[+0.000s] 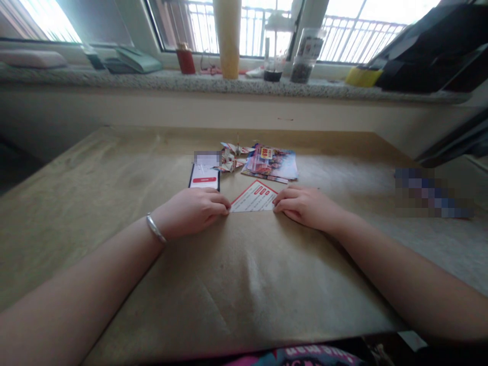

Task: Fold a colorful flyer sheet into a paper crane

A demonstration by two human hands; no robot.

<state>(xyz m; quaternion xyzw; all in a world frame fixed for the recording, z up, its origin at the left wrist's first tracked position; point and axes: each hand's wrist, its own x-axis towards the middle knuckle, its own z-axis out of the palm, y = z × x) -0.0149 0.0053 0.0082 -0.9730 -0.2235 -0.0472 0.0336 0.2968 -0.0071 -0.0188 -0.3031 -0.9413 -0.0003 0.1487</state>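
A sheet of printed paper (pixel 253 199), folded into a triangle with red edges and its point facing away from me, lies on the table. My left hand (pixel 198 209) pinches its left corner, the fingers closed together. At the right corner, my right hand (pixel 301 205) holds the paper between thumb and fingers. Just beyond my left hand is a phone (pixel 205 175) with a lit screen showing a red bar. Folded paper cranes (pixel 232 158) sit beside the phone, next to a stack of colourful printed sheets (pixel 272 161).
The table (pixel 236 284) has a tan cover. A blurred flat item (pixel 430 195) lies at its right side. On the stone windowsill (pixel 152 81) stand a red container (pixel 185 58), a tall yellowish cylinder (pixel 229 40), a clear container (pixel 305 56) and a large black object (pixel 427 51).
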